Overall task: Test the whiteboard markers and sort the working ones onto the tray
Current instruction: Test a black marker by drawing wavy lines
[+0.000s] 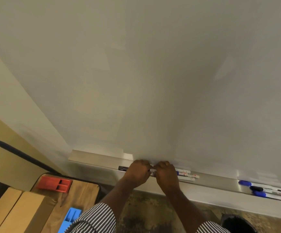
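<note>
Both hands are down at the whiteboard's tray point(102, 161), knuckles up, close together over its middle. The left hand point(139, 172) and the right hand point(165, 174) each have their fingers curled round an end of one marker point(152, 170), whose pale barrel shows only in the narrow gap between them; its colour and whether its cap is on I cannot tell. A dark marker end point(123, 168) pokes out on the tray just left of the left hand. Just right of the right hand lie two more white-barrelled markers point(187, 175), side by side along the tray. Well off to the right, near the tray's far end, sits a cluster of markers with blue, black, red and green parts point(267, 191). The whiteboard point(153, 73) above shows no marks.

Down to the left, a wooden counter point(84, 189) carries a red holder point(54, 184) and a blue one point(70, 217), with pale cardboard boxes point(18, 214) beside them. Striped sleeves point(96, 219) cover the person's upper arms. A dark bin point(237, 224) stands on the floor at lower right.
</note>
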Tool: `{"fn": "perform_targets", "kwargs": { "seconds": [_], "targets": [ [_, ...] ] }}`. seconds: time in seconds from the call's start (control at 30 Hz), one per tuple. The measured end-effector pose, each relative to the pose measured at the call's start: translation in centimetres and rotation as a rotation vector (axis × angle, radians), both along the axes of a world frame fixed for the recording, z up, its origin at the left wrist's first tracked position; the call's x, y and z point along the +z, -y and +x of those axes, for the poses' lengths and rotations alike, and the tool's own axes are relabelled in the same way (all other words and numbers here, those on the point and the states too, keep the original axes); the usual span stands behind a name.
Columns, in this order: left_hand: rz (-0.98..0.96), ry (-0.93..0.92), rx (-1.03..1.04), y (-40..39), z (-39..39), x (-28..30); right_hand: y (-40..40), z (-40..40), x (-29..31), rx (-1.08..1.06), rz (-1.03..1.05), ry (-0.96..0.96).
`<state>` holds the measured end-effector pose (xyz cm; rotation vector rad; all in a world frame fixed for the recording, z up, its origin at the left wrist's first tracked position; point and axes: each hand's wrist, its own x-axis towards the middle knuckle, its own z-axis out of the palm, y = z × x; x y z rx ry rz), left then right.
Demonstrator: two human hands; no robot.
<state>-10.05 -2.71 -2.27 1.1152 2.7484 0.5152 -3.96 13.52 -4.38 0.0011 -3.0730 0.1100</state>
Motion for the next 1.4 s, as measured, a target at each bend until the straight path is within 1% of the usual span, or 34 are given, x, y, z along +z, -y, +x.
{"fn": "perform_targets", "kwargs": {
  "seconds": [0.17,0.37,0.5,0.63,0.7,0.77,0.83,0.93,0.97,1.03,1.1,1.2,1.3,1.4],
  "targets": [
    [0.002,-0.017,-0.029,-0.2,-0.2,0.0,-0.7,0.2,0.4,0.016,0.003,-0.064],
    [0.149,-0.005,-0.032,0.0,-0.4,0.7,-1.9,0.7,0.4,0.036,0.013,-0.173],
    [0.227,-0.023,-0.022,-0.3,0.4,1.2,-2.9,1.5,1.9,0.050,-0.083,-0.251],
    [0.377,-0.044,0.025,-0.9,1.5,2.6,-3.6,2.2,4.3,0.040,-0.251,-0.322],
    [0.490,-0.031,0.052,-1.4,1.8,4.3,-4.1,2.5,6.0,0.055,-0.348,-0.342],
    [0.625,0.023,0.086,-2.0,2.3,6.6,-5.0,2.9,7.8,0.072,-0.473,-0.343],
    [0.747,0.093,0.117,-2.6,2.9,9.4,-5.8,3.5,10.5,0.058,-0.676,-0.310],
    [0.903,0.170,0.156,-3.7,4.5,13.2,-7.1,4.8,16.0,-0.043,-0.994,-0.223],
    [0.948,0.203,0.172,-4.0,5.1,14.4,-7.6,5.4,17.7,-0.061,-1.075,-0.223],
    [1.020,0.260,0.200,-4.9,6.3,16.4,-8.8,6.5,20.5,-0.053,-1.241,-0.251],
    [1.065,0.274,0.216,-6.0,7.6,18.4,-9.4,7.9,22.7,-0.016,-1.422,-0.280],
    [1.127,0.271,0.178,-8.3,9.3,21.4,-9.9,9.0,23.8,-0.001,-1.674,-0.275],
    [1.203,0.294,0.173,-10.5,10.5,24.0,-10.1,9.0,24.8,0.050,-1.811,-0.329],
    [1.335,0.380,0.214,-12.3,11.0,26.1,-10.4,8.6,26.6,0.128,-1.898,-0.433]
  ]
}}
